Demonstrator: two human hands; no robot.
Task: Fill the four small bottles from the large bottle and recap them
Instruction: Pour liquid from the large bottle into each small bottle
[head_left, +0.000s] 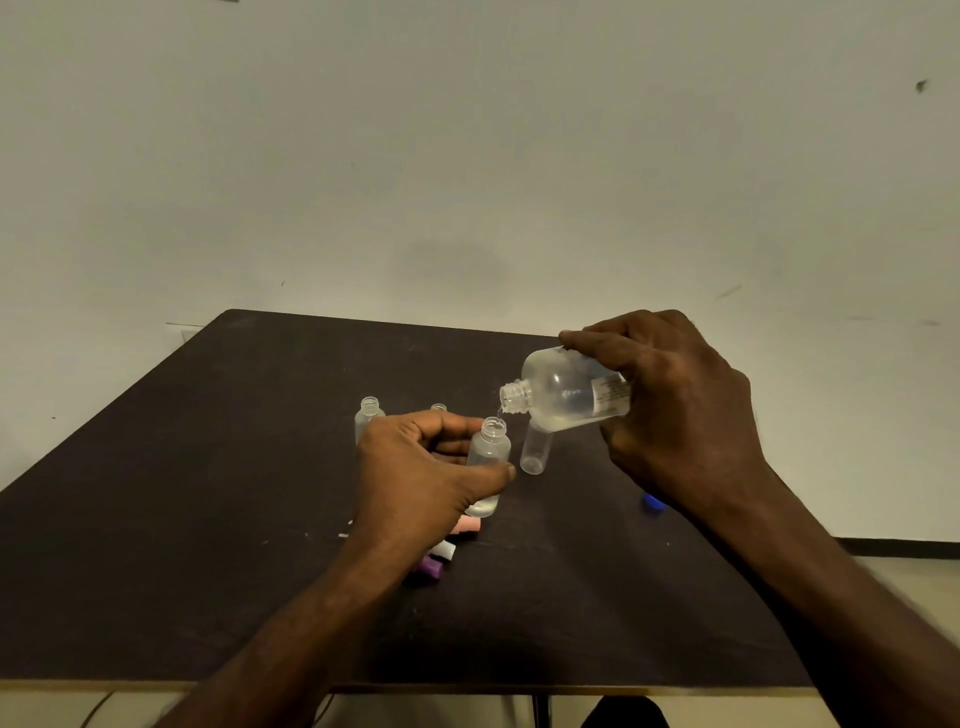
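Note:
My right hand (680, 410) grips the large clear bottle (563, 392), tipped on its side with its open neck pointing left and down. A thin stream falls from it into a small clear bottle (488, 457) that my left hand (415, 478) holds upright just above the table; a little liquid sits at its bottom. Another small bottle (535, 449) stands uncapped under the large one. Two more small open bottles stand behind my left hand, one at the left (369, 415) and one mostly hidden (439, 409).
The dark table (208, 519) fills the lower view, a pale wall behind it. Small caps lie near my left wrist: pink (466, 527), white (445, 550) and purple (431, 566). A blue cap (652, 503) lies under my right wrist.

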